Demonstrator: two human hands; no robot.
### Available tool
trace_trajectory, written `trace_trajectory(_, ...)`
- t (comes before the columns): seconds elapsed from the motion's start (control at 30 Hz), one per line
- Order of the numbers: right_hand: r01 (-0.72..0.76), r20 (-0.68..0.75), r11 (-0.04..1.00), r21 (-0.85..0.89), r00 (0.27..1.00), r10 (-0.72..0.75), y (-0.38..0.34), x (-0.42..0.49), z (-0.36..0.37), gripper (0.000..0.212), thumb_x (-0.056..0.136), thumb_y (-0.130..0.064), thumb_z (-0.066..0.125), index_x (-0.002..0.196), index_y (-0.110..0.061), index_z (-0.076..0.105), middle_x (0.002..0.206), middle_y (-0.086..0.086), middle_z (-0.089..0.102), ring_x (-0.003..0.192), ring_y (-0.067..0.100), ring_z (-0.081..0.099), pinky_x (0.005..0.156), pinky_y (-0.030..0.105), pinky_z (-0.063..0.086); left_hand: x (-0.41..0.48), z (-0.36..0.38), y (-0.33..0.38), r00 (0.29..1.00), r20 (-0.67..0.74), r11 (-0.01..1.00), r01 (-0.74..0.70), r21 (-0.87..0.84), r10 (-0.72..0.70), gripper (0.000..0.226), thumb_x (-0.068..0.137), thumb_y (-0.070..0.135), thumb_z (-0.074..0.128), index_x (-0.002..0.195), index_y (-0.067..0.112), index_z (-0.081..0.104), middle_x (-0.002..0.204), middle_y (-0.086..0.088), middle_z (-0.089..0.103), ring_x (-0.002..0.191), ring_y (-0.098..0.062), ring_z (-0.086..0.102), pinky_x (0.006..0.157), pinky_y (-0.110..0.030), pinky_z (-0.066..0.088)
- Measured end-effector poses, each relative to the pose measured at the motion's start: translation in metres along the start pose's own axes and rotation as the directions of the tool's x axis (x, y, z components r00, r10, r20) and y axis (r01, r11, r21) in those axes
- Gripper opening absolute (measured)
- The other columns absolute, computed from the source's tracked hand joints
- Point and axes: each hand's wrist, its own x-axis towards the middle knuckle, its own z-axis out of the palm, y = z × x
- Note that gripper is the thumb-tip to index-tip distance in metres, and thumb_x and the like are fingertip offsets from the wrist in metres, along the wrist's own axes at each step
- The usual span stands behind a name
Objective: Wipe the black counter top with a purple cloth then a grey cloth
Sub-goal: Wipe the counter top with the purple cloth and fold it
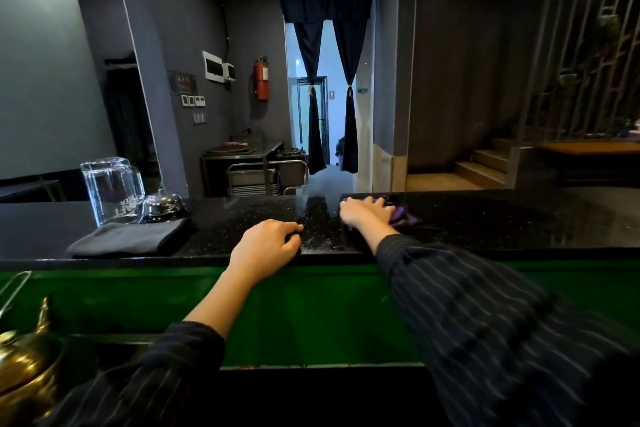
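while the right hand (363, 213), fingers flat, presses the purple cloth (401, 215) on the black counter top (485, 218), the left hand (266, 246) rests curled and empty; the grey cloth (128, 239) lies folded, apparently unused.

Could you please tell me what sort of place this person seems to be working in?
Probably a restaurant or café service counter: a silver call bell and clear glass mug stand on the speckled black counter top, and a steel trolley waits behind.
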Motion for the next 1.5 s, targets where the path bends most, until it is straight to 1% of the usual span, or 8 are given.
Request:
trace_trajectory(0.27, 0.544, 0.139, 0.838, 0.048, 0.827, -0.545, -0.037, -0.052, 0.002, 0.049, 0.101, -0.051, 0.014, 0.15, -0.047, 0.018, 0.164, -0.003, 0.011, 0.151, 0.027, 0.006, 0.116, 0.06, 0.005, -0.003, 0.0, -0.01, 0.993, -0.117, 0.992, 0.014, -0.122, -0.028, 0.049, 0.07, 0.046, 0.039, 0.086, 0.015, 0.073, 0.084, -0.011, 0.075, 0.079, -0.029, 0.067, 0.07, -0.037, 0.051)
trace_trajectory(0.5, 0.303, 0.065, 0.95, 0.08, 0.949, -0.308, 0.096, -0.05, -0.022, 0.049, 0.103, -0.044, 0.012, 0.151, -0.045, 0.018, 0.163, -0.002, 0.015, 0.15, 0.027, 0.011, 0.117, 0.058, 0.008, -0.001, 0.01, 0.02, 0.972, -0.107, 0.976, 0.202, -0.079, -0.21, 0.021, 0.08, 0.016, 0.05, 0.093, 0.015, 0.066, 0.091, -0.011, 0.07, 0.085, -0.033, 0.062, 0.067, -0.034, 0.047)
trace_trajectory(0.63, 0.116, 0.007, 0.992, 0.045, 0.993, -0.117, 0.129, -0.05, -0.021, 0.049, 0.101, -0.04, 0.018, 0.15, -0.045, 0.021, 0.163, 0.0, 0.014, 0.15, 0.029, 0.007, 0.118, 0.057, 0.005, 0.016, 0.022, 0.06, 0.996, 0.014, 0.99, 0.087, -0.11, -0.086, 0.031, 0.08, 0.02, 0.047, 0.104, 0.022, 0.066, 0.104, -0.01, 0.069, 0.101, -0.033, 0.062, 0.084, -0.04, 0.049)
trace_trajectory(0.83, 0.361, 0.135, 0.932, 0.023, 0.923, -0.36, 0.176, -0.052, -0.035, 0.048, 0.102, -0.047, 0.021, 0.15, -0.046, 0.015, 0.164, -0.002, 0.008, 0.151, 0.026, 0.003, 0.118, 0.057, 0.006, 0.058, 0.045, 0.138, 0.957, 0.28, 0.995, -0.056, -0.08, 0.076, 0.042, 0.093, 0.05, 0.04, 0.13, 0.036, 0.052, 0.139, -0.003, 0.052, 0.133, -0.027, 0.038, 0.108, -0.064, 0.019)
trace_trajectory(1.13, -0.105, -0.007, 0.994, 0.01, 0.994, 0.105, 0.216, 0.003, -0.038, 0.052, 0.1, -0.049, 0.024, 0.151, -0.038, 0.023, 0.163, 0.006, 0.013, 0.149, 0.034, 0.007, 0.117, 0.057, 0.006, 0.065, 0.065, 0.147, 0.963, 0.251, 0.995, -0.084, -0.06, 0.096, 0.042, 0.097, 0.043, 0.033, 0.137, 0.038, 0.043, 0.148, 0.004, 0.043, 0.137, -0.022, 0.037, 0.11, -0.054, 0.03)
trace_trajectory(1.27, 0.151, 0.026, 0.989, -0.002, 0.988, -0.151, 0.16, 0.015, -0.028, 0.054, 0.098, -0.051, 0.024, 0.15, -0.038, 0.027, 0.161, 0.008, 0.019, 0.147, 0.036, 0.013, 0.115, 0.061, 0.01, 0.069, 0.067, 0.142, 0.963, 0.249, 0.994, -0.089, -0.062, 0.102, 0.046, 0.092, 0.041, 0.031, 0.136, 0.038, 0.045, 0.146, 0.004, 0.046, 0.135, -0.022, 0.04, 0.109, -0.048, 0.035)
trace_trajectory(1.37, 0.462, 0.175, 0.884, 0.069, 0.867, -0.467, 0.147, 0.015, -0.031, 0.051, 0.101, -0.052, 0.02, 0.151, -0.043, 0.021, 0.163, 0.002, 0.013, 0.15, 0.03, 0.008, 0.119, 0.056, 0.005, 0.066, 0.068, 0.142, 0.967, 0.24, 0.995, -0.08, -0.056, 0.091, 0.057, 0.083, 0.043, 0.027, 0.136, 0.035, 0.046, 0.146, 0.004, 0.046, 0.134, -0.022, 0.043, 0.108, -0.047, 0.037)
trace_trajectory(1.5, 0.413, 0.172, 0.874, 0.255, 0.871, -0.461, 0.184, 0.04, -0.047, 0.045, 0.102, -0.044, 0.036, 0.145, -0.034, 0.041, 0.155, 0.003, 0.036, 0.14, 0.027, 0.037, 0.113, 0.039, 0.023, 0.063, 0.069, 0.142, 0.972, 0.226, 0.997, -0.052, -0.055, 0.063, 0.054, 0.083, 0.043, 0.03, 0.133, 0.035, 0.049, 0.143, 0.004, 0.05, 0.132, -0.019, 0.045, 0.108, -0.044, 0.038)
